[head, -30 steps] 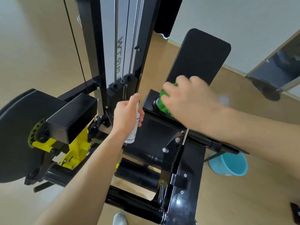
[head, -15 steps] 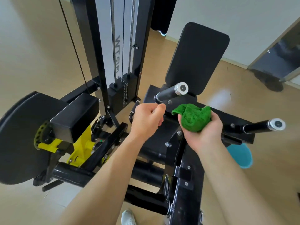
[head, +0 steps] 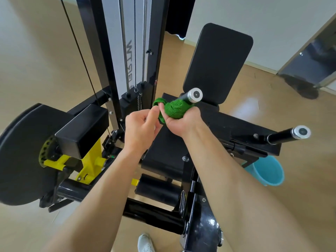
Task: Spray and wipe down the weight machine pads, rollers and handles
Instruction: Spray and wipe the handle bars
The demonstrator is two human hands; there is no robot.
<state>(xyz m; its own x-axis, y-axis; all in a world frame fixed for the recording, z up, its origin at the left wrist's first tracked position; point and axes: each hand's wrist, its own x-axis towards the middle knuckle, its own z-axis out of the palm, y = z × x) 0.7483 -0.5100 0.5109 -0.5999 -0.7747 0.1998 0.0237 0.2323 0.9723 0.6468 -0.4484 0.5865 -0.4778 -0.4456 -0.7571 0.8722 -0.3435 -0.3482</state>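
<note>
Right hand (head: pixel 181 122) cups the bunched green cloth (head: pixel 174 108); left hand (head: pixel 140 128) pinches its loose edge. Just beyond both hands is a handle (head: pixel 192 95). Probably gathering the cloth; next, wrap and rub that handle.

Both hands, left hand (head: pixel 141 128) and right hand (head: pixel 180 122), hold the cloth (head: pixel 174 108) just before the left handle (head: pixel 193 95), with the back pad (head: pixel 218 62) behind, the weight tower (head: pixel 134 51) far left, and the right handle (head: pixel 291 134) above the bucket (head: pixel 269 171).
</note>
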